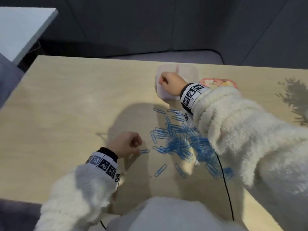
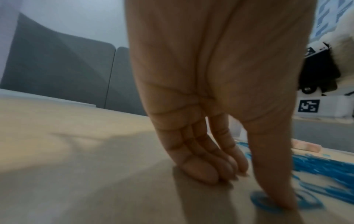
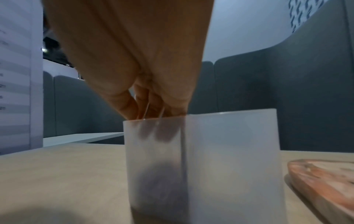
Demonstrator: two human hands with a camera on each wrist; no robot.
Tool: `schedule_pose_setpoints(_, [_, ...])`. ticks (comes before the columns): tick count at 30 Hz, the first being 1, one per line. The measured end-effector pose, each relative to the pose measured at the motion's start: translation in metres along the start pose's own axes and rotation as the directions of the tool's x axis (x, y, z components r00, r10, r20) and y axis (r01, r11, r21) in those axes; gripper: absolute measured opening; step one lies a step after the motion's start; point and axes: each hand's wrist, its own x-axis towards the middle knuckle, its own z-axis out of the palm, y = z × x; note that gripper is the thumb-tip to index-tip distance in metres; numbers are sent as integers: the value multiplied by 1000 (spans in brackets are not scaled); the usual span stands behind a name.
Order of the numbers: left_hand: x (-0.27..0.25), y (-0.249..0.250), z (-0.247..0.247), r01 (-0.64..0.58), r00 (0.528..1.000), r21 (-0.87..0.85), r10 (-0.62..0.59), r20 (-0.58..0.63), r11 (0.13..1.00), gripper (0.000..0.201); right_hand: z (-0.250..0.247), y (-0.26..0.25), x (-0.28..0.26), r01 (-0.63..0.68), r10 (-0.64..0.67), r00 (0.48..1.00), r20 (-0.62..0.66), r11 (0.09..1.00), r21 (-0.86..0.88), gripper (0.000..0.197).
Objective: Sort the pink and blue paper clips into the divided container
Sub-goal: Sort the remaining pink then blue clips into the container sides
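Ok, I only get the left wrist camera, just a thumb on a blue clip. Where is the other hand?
Observer: The right hand is at the frosted container, fingers dipped into its left compartment.
Operator: Is it dropping pink ones?
Observer: Can't tell; the frosted wall shows only dark shadows inside.
Operator: Any pink clips on the table?
Observer: None show from the head camera; the pile is all blue.
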Motion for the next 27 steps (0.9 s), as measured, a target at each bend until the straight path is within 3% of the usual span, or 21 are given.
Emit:
schedule_pose_setpoints(4, [5,10,10,-51,998,60,53,-32,997,10,-6,-5,-11,17,-17,1000,-20,1000,15,34])
schedule_pose_setpoints(8, [23,25,17,-121,988,140,133,-75,983,15,-30,10,-47,48,6,951,-308,985,167,28])
schedule_pose_setpoints(10, [34,30,19,-136,969,121,158,-193,983,18,-39,44,-77,-99,175,887,-428,976,194,22])
schedule_pose_setpoints(12, [46,34,18,-153,939,124,184,-292,980,22,-46,86,-113,-342,399,779,-483,917,205,21])
schedule_pose_setpoints(13, [52,36,17,-145,931,151,187,-315,978,26,-48,106,-130,-452,482,732,-482,872,186,22])
schedule_pose_setpoints(15, [67,42,15,-103,930,251,183,-318,962,43,-45,138,-150,-589,576,697,-427,799,117,26])
schedule_pose_setpoints(17, [78,53,15,-54,938,314,156,-309,948,53,-36,155,-153,-618,595,725,-348,784,54,28])
schedule_pose_setpoints(21, [88,81,20,-48,947,397,168,-273,917,39,-8,144,-144,-520,471,831,-296,847,-111,28])
schedule_pose_setpoints(25, [92,93,33,-181,953,415,264,-152,892,35,28,111,-144,-324,284,940,-187,915,-240,26])
schedule_pose_setpoints(27, [92,96,33,-233,938,381,310,-154,895,33,34,101,-147,-194,177,980,-92,953,-231,26])
